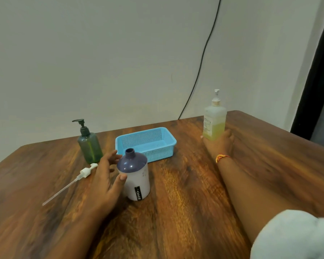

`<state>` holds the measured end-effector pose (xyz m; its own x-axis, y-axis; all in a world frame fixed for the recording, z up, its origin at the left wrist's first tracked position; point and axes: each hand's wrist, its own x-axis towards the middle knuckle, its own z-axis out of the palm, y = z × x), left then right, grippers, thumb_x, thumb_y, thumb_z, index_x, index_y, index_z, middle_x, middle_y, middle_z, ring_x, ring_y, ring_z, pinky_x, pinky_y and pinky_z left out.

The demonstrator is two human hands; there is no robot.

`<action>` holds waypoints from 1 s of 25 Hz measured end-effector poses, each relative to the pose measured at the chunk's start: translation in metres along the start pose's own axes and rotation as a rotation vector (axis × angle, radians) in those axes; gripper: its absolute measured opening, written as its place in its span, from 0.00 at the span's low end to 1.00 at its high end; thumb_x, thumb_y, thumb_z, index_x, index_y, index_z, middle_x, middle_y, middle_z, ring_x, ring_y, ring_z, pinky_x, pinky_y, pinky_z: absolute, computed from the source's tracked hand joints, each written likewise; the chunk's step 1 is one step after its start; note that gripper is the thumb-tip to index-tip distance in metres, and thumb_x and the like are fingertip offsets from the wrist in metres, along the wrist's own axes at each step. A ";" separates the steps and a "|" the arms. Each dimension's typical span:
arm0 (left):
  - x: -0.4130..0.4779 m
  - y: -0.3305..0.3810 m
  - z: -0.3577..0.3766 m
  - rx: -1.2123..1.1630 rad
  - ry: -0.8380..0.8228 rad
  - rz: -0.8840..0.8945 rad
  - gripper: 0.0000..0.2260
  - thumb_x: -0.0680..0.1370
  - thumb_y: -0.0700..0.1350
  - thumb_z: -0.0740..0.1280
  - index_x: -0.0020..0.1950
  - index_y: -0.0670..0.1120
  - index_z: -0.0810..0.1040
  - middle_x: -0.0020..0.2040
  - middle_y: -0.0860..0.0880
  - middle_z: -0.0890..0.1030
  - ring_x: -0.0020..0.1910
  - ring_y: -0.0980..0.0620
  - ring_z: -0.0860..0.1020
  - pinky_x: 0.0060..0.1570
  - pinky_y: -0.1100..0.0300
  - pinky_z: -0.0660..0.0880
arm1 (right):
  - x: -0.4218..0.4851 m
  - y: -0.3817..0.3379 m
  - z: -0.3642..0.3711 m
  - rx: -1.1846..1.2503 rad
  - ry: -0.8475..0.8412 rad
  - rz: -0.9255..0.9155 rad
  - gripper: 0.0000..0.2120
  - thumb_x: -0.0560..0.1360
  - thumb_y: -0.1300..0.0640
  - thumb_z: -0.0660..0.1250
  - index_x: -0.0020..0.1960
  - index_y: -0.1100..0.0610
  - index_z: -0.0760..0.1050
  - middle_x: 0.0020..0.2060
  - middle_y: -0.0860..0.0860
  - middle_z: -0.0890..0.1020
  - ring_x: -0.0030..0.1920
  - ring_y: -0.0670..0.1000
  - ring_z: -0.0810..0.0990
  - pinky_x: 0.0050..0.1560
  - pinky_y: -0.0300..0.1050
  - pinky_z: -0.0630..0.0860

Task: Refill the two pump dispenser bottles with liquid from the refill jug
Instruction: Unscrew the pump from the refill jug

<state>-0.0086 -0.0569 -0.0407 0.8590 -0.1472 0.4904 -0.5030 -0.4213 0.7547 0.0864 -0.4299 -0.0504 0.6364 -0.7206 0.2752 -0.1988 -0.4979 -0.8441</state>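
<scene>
On the wooden table (176, 212), the square jug (214, 121) stands upright near the far right corner, the right hand (220, 144) wrapped around its base. Mid-table, the uncapped white bottle (136, 177) stands just right of the open left hand (106, 182), thumb touching it.

The right hand (218, 144) is covering the base of the square bottle (214, 122), so its grip is remaining unclear; label print is too small to read. At five o'clock, the sleeve (292, 236) is running off the frame. The left hand (106, 180) is hiding the white bottle's (136, 176) left side.
</scene>
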 end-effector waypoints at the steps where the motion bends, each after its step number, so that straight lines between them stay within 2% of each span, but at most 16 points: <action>1: 0.000 0.000 0.001 -0.014 0.009 0.012 0.45 0.67 0.80 0.57 0.76 0.54 0.62 0.68 0.48 0.76 0.63 0.50 0.77 0.58 0.47 0.77 | 0.008 0.000 0.002 0.007 0.000 0.006 0.49 0.65 0.41 0.79 0.73 0.65 0.60 0.69 0.63 0.70 0.69 0.64 0.69 0.66 0.59 0.73; 3: 0.001 0.000 0.003 -0.034 0.020 0.018 0.45 0.67 0.80 0.56 0.76 0.52 0.63 0.66 0.47 0.77 0.61 0.50 0.78 0.54 0.53 0.77 | 0.022 0.000 0.004 0.021 -0.002 0.017 0.48 0.65 0.41 0.79 0.73 0.63 0.61 0.68 0.61 0.72 0.67 0.64 0.72 0.63 0.58 0.75; 7: 0.001 -0.004 0.004 -0.043 0.018 0.011 0.46 0.67 0.80 0.58 0.76 0.52 0.64 0.68 0.49 0.77 0.64 0.49 0.78 0.59 0.46 0.77 | 0.041 0.002 0.011 0.061 -0.015 0.030 0.41 0.67 0.45 0.77 0.72 0.57 0.61 0.65 0.58 0.77 0.62 0.64 0.77 0.58 0.60 0.78; 11: 0.004 -0.005 0.004 -0.054 0.030 -0.001 0.47 0.65 0.82 0.57 0.75 0.54 0.64 0.68 0.53 0.75 0.64 0.54 0.77 0.59 0.49 0.77 | 0.044 0.001 0.011 0.098 -0.019 0.016 0.37 0.68 0.47 0.78 0.69 0.55 0.64 0.64 0.56 0.78 0.62 0.63 0.78 0.58 0.60 0.78; 15: 0.003 -0.004 0.004 -0.055 0.031 0.011 0.46 0.68 0.80 0.58 0.76 0.51 0.64 0.67 0.53 0.76 0.65 0.54 0.76 0.61 0.46 0.77 | 0.024 -0.003 -0.001 0.161 -0.048 0.024 0.40 0.66 0.49 0.80 0.69 0.57 0.63 0.64 0.56 0.77 0.62 0.62 0.78 0.57 0.58 0.78; 17: 0.002 -0.001 0.003 -0.056 0.031 0.007 0.46 0.67 0.80 0.57 0.76 0.52 0.64 0.67 0.53 0.75 0.65 0.54 0.76 0.61 0.48 0.77 | 0.007 -0.008 -0.008 0.182 -0.098 -0.009 0.41 0.66 0.52 0.81 0.70 0.57 0.61 0.63 0.57 0.76 0.61 0.61 0.77 0.54 0.56 0.78; 19: 0.003 0.002 0.001 -0.044 0.032 0.007 0.46 0.67 0.80 0.57 0.76 0.52 0.64 0.67 0.54 0.75 0.66 0.57 0.75 0.61 0.51 0.76 | -0.013 -0.013 -0.012 0.220 -0.166 -0.065 0.44 0.64 0.54 0.82 0.72 0.56 0.59 0.65 0.55 0.74 0.63 0.58 0.75 0.57 0.55 0.77; 22: 0.002 0.003 -0.001 0.001 0.029 0.015 0.44 0.68 0.79 0.57 0.76 0.53 0.64 0.67 0.56 0.74 0.65 0.59 0.74 0.61 0.54 0.75 | -0.048 -0.019 -0.022 0.237 -0.297 -0.140 0.48 0.60 0.52 0.82 0.72 0.50 0.60 0.64 0.51 0.74 0.64 0.54 0.75 0.61 0.56 0.77; 25: 0.002 0.004 -0.002 0.035 0.018 0.031 0.43 0.69 0.78 0.57 0.77 0.53 0.63 0.68 0.55 0.73 0.65 0.56 0.74 0.62 0.52 0.76 | -0.081 -0.026 -0.032 0.274 -0.440 -0.179 0.46 0.64 0.56 0.81 0.74 0.50 0.59 0.63 0.49 0.75 0.61 0.52 0.77 0.57 0.50 0.77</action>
<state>-0.0087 -0.0568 -0.0355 0.8409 -0.1446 0.5215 -0.5256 -0.4476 0.7234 0.0164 -0.3741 -0.0365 0.9059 -0.3369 0.2566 0.1054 -0.4075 -0.9071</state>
